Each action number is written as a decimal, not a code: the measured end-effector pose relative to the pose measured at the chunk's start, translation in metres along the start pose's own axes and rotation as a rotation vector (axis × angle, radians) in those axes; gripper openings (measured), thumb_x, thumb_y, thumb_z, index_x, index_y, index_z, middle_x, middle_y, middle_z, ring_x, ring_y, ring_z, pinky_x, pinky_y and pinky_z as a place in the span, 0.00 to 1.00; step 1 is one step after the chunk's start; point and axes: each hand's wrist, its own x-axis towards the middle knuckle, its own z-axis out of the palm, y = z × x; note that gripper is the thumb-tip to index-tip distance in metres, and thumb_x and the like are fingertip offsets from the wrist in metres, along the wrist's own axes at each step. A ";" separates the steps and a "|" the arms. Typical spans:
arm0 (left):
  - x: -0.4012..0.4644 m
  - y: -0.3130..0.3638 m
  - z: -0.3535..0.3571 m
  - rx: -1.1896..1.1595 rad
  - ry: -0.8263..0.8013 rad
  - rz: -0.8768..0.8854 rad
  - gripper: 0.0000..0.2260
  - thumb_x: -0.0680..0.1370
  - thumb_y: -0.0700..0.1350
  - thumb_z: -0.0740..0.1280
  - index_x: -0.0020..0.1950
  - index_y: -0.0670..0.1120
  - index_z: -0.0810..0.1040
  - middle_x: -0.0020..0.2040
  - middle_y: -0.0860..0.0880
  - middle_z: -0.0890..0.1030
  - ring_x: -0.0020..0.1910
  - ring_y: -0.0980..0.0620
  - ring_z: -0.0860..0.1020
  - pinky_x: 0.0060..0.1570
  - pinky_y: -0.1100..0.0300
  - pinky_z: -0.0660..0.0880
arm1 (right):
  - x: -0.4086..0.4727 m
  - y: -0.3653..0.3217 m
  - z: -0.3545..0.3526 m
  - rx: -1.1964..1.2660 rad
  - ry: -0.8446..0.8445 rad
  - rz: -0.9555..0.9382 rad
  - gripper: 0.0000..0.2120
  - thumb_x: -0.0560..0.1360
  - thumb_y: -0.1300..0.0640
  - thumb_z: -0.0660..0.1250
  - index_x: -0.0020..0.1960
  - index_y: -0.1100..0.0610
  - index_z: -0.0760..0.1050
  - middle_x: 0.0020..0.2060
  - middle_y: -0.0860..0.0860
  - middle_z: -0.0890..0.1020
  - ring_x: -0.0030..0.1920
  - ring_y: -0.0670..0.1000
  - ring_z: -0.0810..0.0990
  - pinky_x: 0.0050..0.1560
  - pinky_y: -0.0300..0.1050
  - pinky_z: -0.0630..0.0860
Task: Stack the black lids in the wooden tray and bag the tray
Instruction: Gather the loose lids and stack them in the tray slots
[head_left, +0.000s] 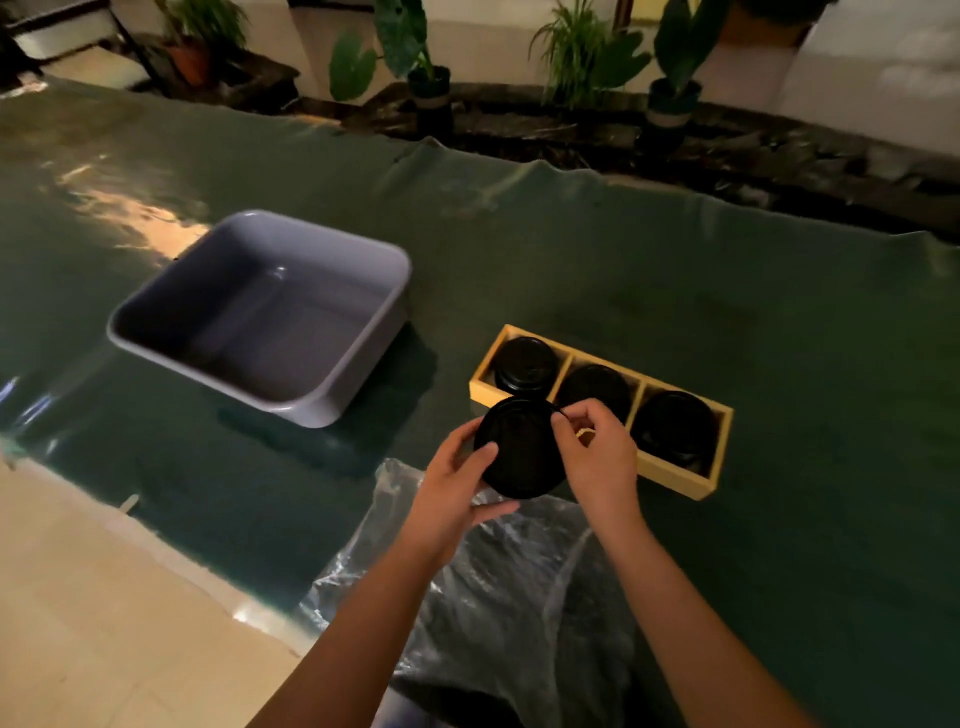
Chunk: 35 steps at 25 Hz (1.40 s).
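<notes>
Both our hands grip one black lid (521, 448), left hand (457, 486) at its left edge, right hand (597, 460) pinching its right rim, just before the wooden tray (675, 475) (three compartments, each holding black lids), above the clear plastic bag (493, 597).

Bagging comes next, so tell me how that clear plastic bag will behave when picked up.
The clear plastic bag lies crumpled and wrinkled on the green cloth, so it is likely floppy and light. Its glossy sheen suggests it may slip. Its mouth probably won't stay open unaided.
</notes>
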 end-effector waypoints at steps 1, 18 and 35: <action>-0.002 -0.003 0.005 0.029 -0.024 0.012 0.11 0.77 0.44 0.64 0.57 0.56 0.74 0.62 0.46 0.76 0.60 0.44 0.76 0.37 0.54 0.81 | -0.001 0.004 -0.008 -0.001 -0.002 0.012 0.03 0.74 0.56 0.65 0.48 0.54 0.74 0.38 0.47 0.76 0.40 0.45 0.75 0.39 0.36 0.69; 0.019 -0.006 0.060 0.114 -0.295 -0.099 0.11 0.78 0.45 0.62 0.51 0.43 0.82 0.60 0.43 0.78 0.61 0.48 0.75 0.49 0.53 0.80 | 0.003 0.039 -0.096 0.615 -0.462 0.714 0.15 0.75 0.43 0.60 0.55 0.51 0.73 0.56 0.52 0.78 0.48 0.57 0.84 0.42 0.50 0.82; 0.130 0.013 0.104 0.187 0.083 -0.121 0.07 0.79 0.38 0.58 0.47 0.48 0.74 0.44 0.51 0.76 0.44 0.56 0.75 0.43 0.60 0.74 | 0.152 0.060 -0.048 -0.021 -0.443 0.269 0.19 0.72 0.60 0.68 0.63 0.55 0.74 0.61 0.52 0.78 0.62 0.50 0.75 0.64 0.48 0.71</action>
